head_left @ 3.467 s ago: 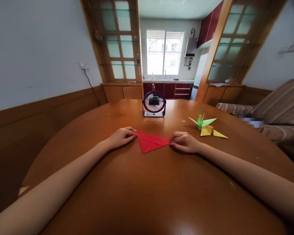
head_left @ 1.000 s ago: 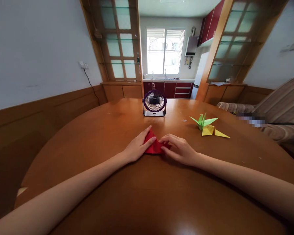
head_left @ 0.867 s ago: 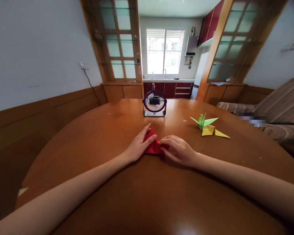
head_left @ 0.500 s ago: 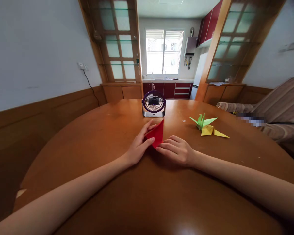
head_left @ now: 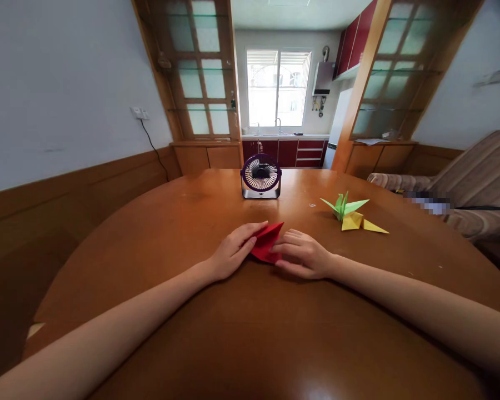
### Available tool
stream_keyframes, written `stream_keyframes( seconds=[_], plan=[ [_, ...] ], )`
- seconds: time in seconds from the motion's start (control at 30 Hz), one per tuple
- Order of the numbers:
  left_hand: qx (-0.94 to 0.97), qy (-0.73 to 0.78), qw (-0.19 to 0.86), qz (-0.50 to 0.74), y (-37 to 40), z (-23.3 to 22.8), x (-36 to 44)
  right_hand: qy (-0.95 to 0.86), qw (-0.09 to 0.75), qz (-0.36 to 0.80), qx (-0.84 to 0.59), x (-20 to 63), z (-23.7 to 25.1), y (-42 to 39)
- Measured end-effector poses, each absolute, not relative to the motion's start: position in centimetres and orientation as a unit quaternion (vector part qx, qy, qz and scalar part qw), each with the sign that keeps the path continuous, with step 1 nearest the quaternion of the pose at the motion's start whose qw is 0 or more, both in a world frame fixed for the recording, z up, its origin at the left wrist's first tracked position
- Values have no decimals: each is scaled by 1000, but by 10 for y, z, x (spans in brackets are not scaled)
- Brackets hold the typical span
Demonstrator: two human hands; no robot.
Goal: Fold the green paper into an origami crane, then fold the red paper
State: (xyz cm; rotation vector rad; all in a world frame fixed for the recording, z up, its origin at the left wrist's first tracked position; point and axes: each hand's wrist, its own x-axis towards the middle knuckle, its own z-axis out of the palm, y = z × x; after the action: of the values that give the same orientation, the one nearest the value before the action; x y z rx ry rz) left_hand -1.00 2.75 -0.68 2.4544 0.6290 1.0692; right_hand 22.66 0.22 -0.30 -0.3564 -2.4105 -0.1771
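Observation:
A folded piece of red paper (head_left: 266, 242) lies on the wooden table (head_left: 250, 333) between my hands. My left hand (head_left: 233, 253) rests flat on its left side with the fingers stretched over the paper. From the right, my right hand (head_left: 302, 254) holds the paper's edge, fingers curled on it. One red flap points up and to the right, slightly raised off the table.
A small purple desk fan (head_left: 260, 176) stands beyond the hands. A green paper crane (head_left: 344, 205) and a yellow folded paper piece (head_left: 360, 224) lie to the right. A striped sofa (head_left: 479, 189) is at the far right, and wood panelling runs along the left.
The wide red triangle was folded into a smaller shape. A flap that stood upright half a second ago has come down to the right, and both hands have closed in on the paper.

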Motion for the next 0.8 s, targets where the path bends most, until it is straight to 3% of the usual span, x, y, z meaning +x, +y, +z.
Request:
stream_keyframes(
  seconds=[0.13,0.27,0.5,0.8],
  plan=[
    [907,196,137,347,33,-7,-17,-891,403,22,-208,240,-2,7],
    [921,183,116,323,36,-6,-21,-847,441,38,-294,251,-10,23],
    [937,157,115,291,39,-6,-26,-905,295,96,-293,253,-16,37],
    [950,153,87,257,48,-4,-34,-918,262,56,-292,252,-13,36]
  ],
)
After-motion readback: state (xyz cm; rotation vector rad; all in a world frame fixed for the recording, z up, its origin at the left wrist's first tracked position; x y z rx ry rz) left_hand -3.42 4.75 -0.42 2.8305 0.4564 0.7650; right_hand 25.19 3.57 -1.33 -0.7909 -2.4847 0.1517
